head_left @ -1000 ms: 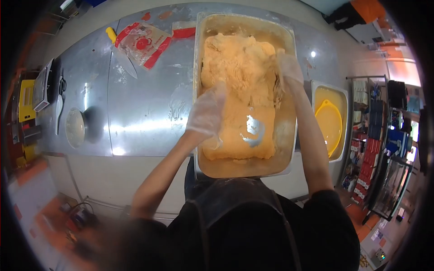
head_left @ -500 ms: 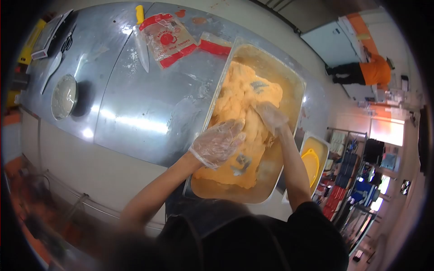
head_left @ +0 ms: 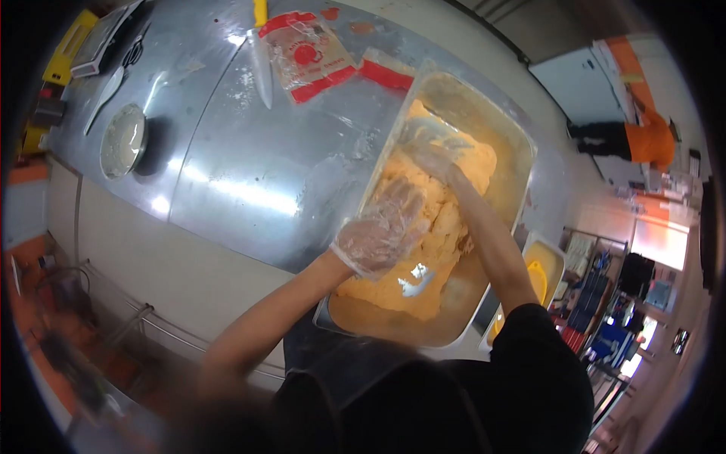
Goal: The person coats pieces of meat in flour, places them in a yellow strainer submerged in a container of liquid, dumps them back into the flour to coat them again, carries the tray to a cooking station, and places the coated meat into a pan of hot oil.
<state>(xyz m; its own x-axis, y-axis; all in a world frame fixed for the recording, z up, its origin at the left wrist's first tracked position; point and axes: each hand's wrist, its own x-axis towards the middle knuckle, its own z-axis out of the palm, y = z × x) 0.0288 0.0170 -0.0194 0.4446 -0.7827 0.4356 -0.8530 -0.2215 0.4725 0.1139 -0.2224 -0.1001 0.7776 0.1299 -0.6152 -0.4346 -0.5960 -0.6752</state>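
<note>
A deep metal tray [head_left: 522, 185] holds a bed of orange, powdery flour mix [head_left: 416, 291], with metal showing through in a few bare patches. My left hand [head_left: 384, 231], in a clear plastic glove, lies flat on the mix near the tray's left side, fingers stretched forward. Farther up the tray, my right hand [head_left: 432, 160], also gloved, presses into the mix with its fingers extended and slightly blurred. A cracked ridge of mix runs between and below the hands. Neither hand visibly grips an object.
On the steel table [head_left: 249, 159] are a metal bowl [head_left: 123, 142], a knife [head_left: 261, 72], a red-and-clear plastic bag [head_left: 308, 57], a red-and-white packet [head_left: 386, 69] and scissors [head_left: 134, 53]. A smaller tray [head_left: 548, 257] stands at right. A person in orange [head_left: 649, 140] is in the background.
My right hand has moved up and left through the mix toward the far end. My left hand stays near the left side. The whole view has shifted slightly.
</note>
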